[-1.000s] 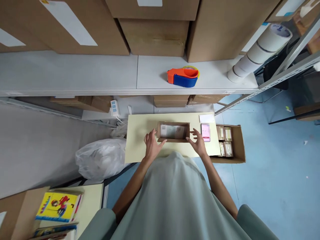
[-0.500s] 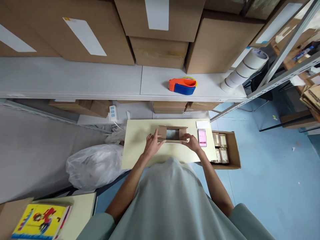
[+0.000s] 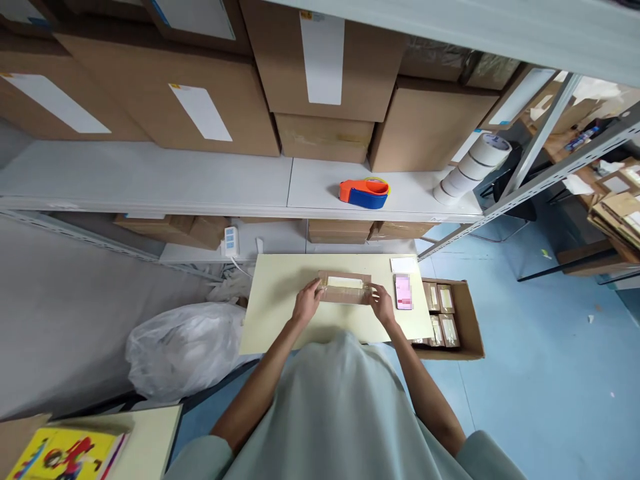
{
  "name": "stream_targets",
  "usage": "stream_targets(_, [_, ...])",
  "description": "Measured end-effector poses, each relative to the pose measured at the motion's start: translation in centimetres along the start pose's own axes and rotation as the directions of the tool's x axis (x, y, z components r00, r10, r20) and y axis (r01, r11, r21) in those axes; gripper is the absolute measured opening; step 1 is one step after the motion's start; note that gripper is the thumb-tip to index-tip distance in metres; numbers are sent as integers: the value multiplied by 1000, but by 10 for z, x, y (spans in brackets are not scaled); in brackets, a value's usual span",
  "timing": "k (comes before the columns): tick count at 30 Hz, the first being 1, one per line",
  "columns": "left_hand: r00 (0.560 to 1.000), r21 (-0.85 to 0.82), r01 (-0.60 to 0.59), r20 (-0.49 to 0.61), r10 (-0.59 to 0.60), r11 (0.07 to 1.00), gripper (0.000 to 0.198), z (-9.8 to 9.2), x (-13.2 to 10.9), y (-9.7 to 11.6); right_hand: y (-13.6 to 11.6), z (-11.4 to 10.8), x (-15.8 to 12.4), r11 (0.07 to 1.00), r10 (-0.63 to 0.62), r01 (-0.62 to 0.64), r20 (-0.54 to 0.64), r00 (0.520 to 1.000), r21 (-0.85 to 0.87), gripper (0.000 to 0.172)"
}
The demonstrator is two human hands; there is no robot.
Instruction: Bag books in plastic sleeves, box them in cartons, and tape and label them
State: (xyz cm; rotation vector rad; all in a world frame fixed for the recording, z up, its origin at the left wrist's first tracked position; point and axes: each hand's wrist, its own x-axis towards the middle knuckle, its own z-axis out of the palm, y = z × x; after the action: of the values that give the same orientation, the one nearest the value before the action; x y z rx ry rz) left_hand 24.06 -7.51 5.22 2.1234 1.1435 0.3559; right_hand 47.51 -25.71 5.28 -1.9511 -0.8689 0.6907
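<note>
A small brown cardboard box (image 3: 345, 295) lies on the cream tabletop (image 3: 280, 320) in front of me. A pale rectangular strip shows along its upper face, with shiny clear tape about it. My left hand (image 3: 307, 301) is closed on the box's left end, fingers at the corner. At the opposite end, my right hand (image 3: 381, 304) grips the right edge between thumb and fingers. A phone (image 3: 403, 291) with a pink screen lies to the right of my right hand, below a white card (image 3: 403, 265).
An open carton (image 3: 470, 320) holding several small taped boxes stands right of the table. On the shelf (image 3: 240, 183) ahead are an orange-blue tape dispenser (image 3: 365, 193), stacked tape rolls (image 3: 473, 170) and large cartons (image 3: 325, 137). A plastic bag (image 3: 185, 353) bulges at left.
The box's open cavity has gone from sight; a taped face with a pale strip now shows. Both hands have shifted to grip its ends. The camera view has tilted upward.
</note>
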Motion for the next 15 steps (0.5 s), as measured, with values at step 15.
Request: stream_targets(15, [954,2,279,-119,-277,960,43,27,-27,32,-12,29,-6,908,136,-196,-182,974,-371,57])
